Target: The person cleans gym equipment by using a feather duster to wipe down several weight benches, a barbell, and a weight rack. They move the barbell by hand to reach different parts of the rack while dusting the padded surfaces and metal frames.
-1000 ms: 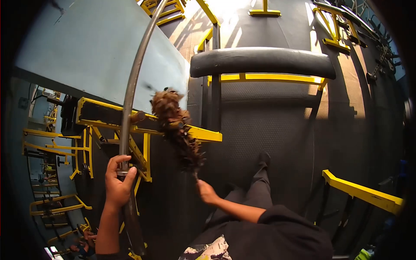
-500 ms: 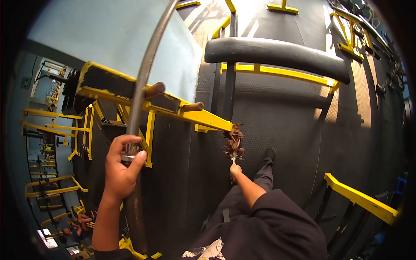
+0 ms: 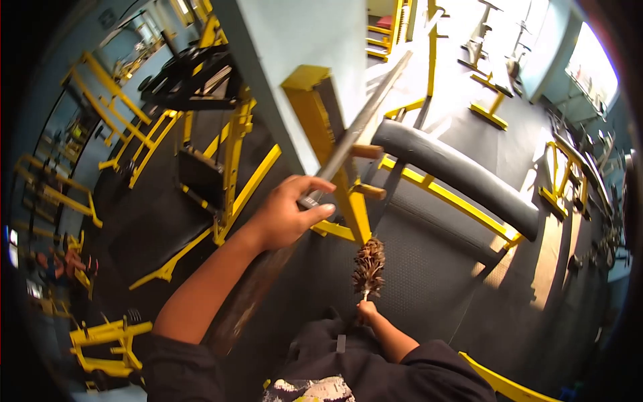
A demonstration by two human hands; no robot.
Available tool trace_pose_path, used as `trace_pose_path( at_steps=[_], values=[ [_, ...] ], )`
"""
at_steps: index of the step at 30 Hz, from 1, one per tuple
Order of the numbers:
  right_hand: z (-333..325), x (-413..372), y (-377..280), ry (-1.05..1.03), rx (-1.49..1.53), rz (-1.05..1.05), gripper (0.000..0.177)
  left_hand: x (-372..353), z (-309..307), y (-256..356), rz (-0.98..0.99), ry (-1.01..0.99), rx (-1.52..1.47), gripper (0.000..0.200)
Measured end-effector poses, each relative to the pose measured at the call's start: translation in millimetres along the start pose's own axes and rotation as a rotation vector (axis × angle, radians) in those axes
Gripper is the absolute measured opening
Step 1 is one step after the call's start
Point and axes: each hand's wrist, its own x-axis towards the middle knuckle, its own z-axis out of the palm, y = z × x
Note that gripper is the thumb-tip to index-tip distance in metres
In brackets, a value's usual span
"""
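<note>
My left hand (image 3: 288, 213) is curled around a grey metal barbell (image 3: 362, 127) at its collar, thumb and fingers on either side. The bar slants up and away to the right, and its thicker, worn end runs down behind my forearm. Low in the middle, my right hand (image 3: 366, 311) is closed around the handle of a feather duster (image 3: 369, 266). The duster's brown feathers point upward, right at the lower end of a yellow upright (image 3: 353, 213). Two short brown pegs (image 3: 368, 192) stick out from that upright, close beside the barbell.
A padded black bench (image 3: 462, 175) on a yellow frame stands to the right. Yellow gym machines (image 3: 234, 167) fill the left, near a pale blue wall (image 3: 268, 74). A yellow bar (image 3: 502, 382) crosses the lower right. Another person (image 3: 63, 263) is far left.
My view has swung left and up, so the machines and bench sit differently. The barbell now leans further right in view, with my left hand still at its collar. The duster remains by the yellow upright.
</note>
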Motion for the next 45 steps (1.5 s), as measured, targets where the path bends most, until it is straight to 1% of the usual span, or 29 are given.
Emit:
trace_pose_path(
  at_steps=[1,4,6,7,8,10,11,12,14,15,16,17,18,19,20,21,23,24,25,26,27,30,31,33,34,36,38,42,45],
  values=[
    [-2.1,-7.0,4.8,-0.002,-0.036,-0.025,0.019,1.8,3.9,-13.6,0.017,0.006,-0.087,0.034],
    [-9.2,-26.2,0.9,-0.018,-0.083,-0.144,0.023,-1.7,2.5,-1.5,0.012,0.040,0.094,0.036],
    [-11.3,-61.6,-10.3,0.040,-0.192,-0.186,0.026,2.2,1.9,-8.4,0.028,0.003,-0.007,0.037],
    [-11.9,-79.0,-17.3,0.051,-0.202,-0.200,0.027,3.7,4.8,-15.8,0.096,0.042,0.024,0.038],
    [-8.4,-92.3,-18.6,0.061,-0.204,-0.206,0.027,0.9,0.1,-7.7,0.083,0.015,0.019,0.041],
    [-3.7,-104.3,-15.1,0.087,-0.185,-0.249,0.028,8.9,7.2,-23.4,0.035,-0.061,-0.132,0.046],
    [3.6,-110.0,-10.4,0.113,-0.150,-0.314,0.029,3.9,0.6,-16.3,-0.004,-0.130,-0.225,0.052],
    [13.3,-119.1,-5.1,0.142,-0.115,-0.374,0.030,-1.0,-2.2,-16.3,0.042,-0.110,-0.280,0.053],
    [42.0,-140.0,10.8,0.175,-0.034,-0.344,0.030,-10.4,-5.7,-29.4,0.078,-0.042,-0.384,0.055],
    [61.9,-136.2,20.6,0.194,0.115,-0.493,0.029,-8.7,0.6,-54.3,0.166,-0.066,-0.465,0.054],
    [85.1,-128.9,32.8,0.208,0.266,-0.641,0.028,-21.4,-7.8,-62.4,0.196,-0.091,-0.474,0.054],
    [106.4,-118.9,46.6,0.117,0.431,-0.681,0.027,-37.7,-17.8,-72.5,0.169,-0.133,-0.534,0.053],
    [138.9,-157.8,38.6,0.273,0.431,-0.696,0.026,-49.8,-27.5,-80.1,0.144,-0.168,-0.595,0.052],
    [157.0,-140.5,51.3,0.399,0.409,-0.849,0.024,-57.9,-35.6,-87.4,0.171,-0.185,-0.602,0.052],
    [177.6,-117.9,69.0,0.521,0.391,-0.991,0.023,-66.9,-43.8,-99.0,0.137,-0.208,-0.599,0.052],
    [195.6,-134.1,70.0,0.539,0.419,-0.989,0.023,-74.5,-52.4,-111.6,0.095,-0.237,-0.590,0.051],
    [220.8,-166.7,77.9,0.989,-0.260,-1.343,0.021,-77.2,-64.7,-134.0,0.141,-0.253,-0.566,0.050],
    [228.3,-157.9,80.9,1.016,-0.231,-1.335,0.021,-73.2,-71.6,-142.0,0.174,-0.240,-0.553,0.049],
    [236.4,-149.1,87.1,0.915,-0.163,-1.236,0.018,-69.0,-76.8,-150.2,0.222,-0.210,-0.526,0.046],
    [245.7,-141.6,88.7,0.810,-0.099,-1.139,0.027,-64.3,-81.8,-158.3,0.239,-0.235,-0.519,0.046],
    [257.5,-153.7,68.8,0.818,0.000,-1.193,0.037,-58.0,-85.2,-166.3,0.229,-0.207,-0.521,0.044],
    [265.8,-211.3,-4.7,0.914,0.057,-1.250,0.037,-33.2,-83.9,-196.5,0.256,-0.164,-0.559,0.039],
    [261.4,-214.1,-36.5,0.939,0.078,-1.258,0.037,-24.1,-77.8,-210.1,0.274,-0.168,-0.594,0.038],
    [260.7,-218.8,-80.2,0.940,0.259,-1.300,0.037,-10.9,-72.1,-216.3,0.337,-0.188,-0.644,0.034],
    [260.9,-221.5,-98.8,0.953,0.273,-1.288,0.037,-11.2,-70.5,-216.1,0.339,-0.208,-0.642,0.034],
    [259.7,-218.1,-144.7,0.926,0.448,-1.259,0.036,0.7,-77.2,-210.6,0.351,-0.264,-0.540,0.033],
    [273.8,-213.4,-169.7,0.937,0.454,-1.202,0.038,18.6,-91.3,-210.6,0.401,-0.326,-0.511,0.035],
    [295.2,-213.2,-191.8,0.914,0.503,-1.007,0.045,63.0,-128.2,-201.9,0.499,-0.395,-0.365,0.040],
    [298.6,-158.1,-170.5,0.975,0.448,-0.967,0.050,99.1,-137.7,-182.7,0.671,-0.289,-0.323,0.041]
  ],
)
